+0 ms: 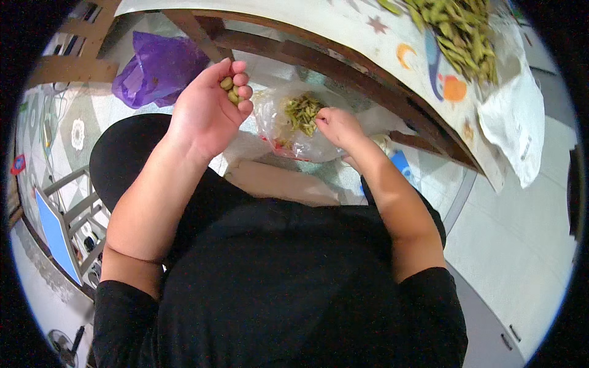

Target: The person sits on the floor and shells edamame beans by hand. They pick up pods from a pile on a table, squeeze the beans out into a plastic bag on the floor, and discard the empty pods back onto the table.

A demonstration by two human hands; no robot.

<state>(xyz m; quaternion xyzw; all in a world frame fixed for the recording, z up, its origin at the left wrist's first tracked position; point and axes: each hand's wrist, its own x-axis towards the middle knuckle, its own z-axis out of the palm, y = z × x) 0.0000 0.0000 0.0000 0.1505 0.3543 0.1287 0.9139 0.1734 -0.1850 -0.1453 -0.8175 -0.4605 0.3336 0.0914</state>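
Two bare hands at work with green beans and their pods, viewed from above. The left hand [211, 110] is turned palm up over the person's left thigh, its fingers curled inward and clamped loosely on a small group of shelled green beans [230, 89]; at least four are visible, though the fingers may cover others. The right hand [338, 127] reaches over one clear plastic bag [313, 151], its thumb and fingertips drawn together at the edge of one heap of green-brown pods [300, 113] inside. Whether a pod lies between those fingertips cannot be told at this scale. The clear bag, with a little red on its lower side, sits below table level, in front of the person.

Above it stands one wooden table [276, 48], covered by one white cloth [343, 18] bearing, among other motifs, one brown star and one yellow crescent. On the cloth, at upper right, lies one pile of green pods [463, 40], too many to count singly; just beside it, one white bag [518, 116] hangs over the table's edge. One purple plastic bag [153, 70] lies beyond the left hand, and one blue-topped stool [58, 236] stands at the far left. The person wears one black shirt [288, 288].
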